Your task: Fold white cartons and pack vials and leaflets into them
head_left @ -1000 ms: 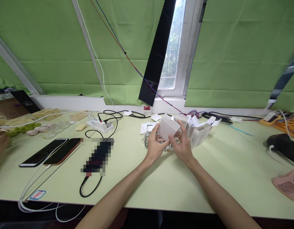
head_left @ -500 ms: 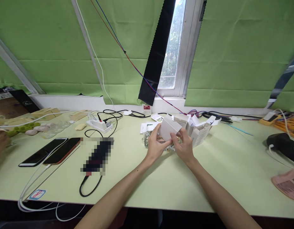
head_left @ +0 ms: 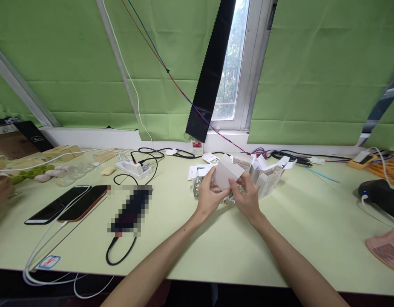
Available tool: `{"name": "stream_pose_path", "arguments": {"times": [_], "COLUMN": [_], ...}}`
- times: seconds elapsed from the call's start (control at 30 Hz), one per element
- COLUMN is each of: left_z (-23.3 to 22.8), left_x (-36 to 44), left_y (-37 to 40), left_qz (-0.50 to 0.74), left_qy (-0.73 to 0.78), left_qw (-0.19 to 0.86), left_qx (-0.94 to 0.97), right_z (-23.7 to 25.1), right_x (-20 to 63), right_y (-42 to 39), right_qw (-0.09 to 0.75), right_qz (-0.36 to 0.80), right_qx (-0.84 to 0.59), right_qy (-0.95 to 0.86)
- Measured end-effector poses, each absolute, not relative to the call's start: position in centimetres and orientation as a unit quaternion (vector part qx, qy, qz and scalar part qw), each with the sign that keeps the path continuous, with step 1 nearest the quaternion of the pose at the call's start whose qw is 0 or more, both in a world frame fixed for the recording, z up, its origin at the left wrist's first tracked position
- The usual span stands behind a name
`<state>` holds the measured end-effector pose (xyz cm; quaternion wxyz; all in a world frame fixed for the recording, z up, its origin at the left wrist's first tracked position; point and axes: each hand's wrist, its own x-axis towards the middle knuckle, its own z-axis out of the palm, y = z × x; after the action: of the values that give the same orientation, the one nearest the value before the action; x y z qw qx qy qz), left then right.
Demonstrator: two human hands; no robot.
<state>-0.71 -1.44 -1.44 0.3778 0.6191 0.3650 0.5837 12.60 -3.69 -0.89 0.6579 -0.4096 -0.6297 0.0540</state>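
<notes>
Between both hands, raised over the far half of the table, is a small white cardboard box. My left hand grips its left side, thumb stretched along the lower edge. The fingers of my right hand close on its right side and near corner. Behind and below the hands lie small clear and metallic-looking pieces, partly covered. Just right of my right hand stand open white boxes with raised flaps. White printed papers lie beyond my left hand.
A white power strip with black cables sits left of centre. Two phones and a pixelated dark device lie at left. Another person's hand is at the left edge. A black device and a pink item are at right.
My hands and the white box stay almost still. At the far right, a small blue light now shows on the black device.
</notes>
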Motion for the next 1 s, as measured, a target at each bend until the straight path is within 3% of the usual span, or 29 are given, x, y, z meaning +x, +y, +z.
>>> {"name": "stream_pose_path", "arguments": {"times": [1.0], "left_z": [-1.36], "left_x": [-0.65], "left_y": [-1.62], "left_qz": [0.579], "left_qy": [0.37], "left_qw": [0.378], "left_qx": [0.62], "right_z": [-0.87], "right_x": [12.79], "right_y": [-3.79], "right_qw": [0.63], "right_qz": [0.051], "right_qx": [-0.414], "right_qy": [-0.655]}}
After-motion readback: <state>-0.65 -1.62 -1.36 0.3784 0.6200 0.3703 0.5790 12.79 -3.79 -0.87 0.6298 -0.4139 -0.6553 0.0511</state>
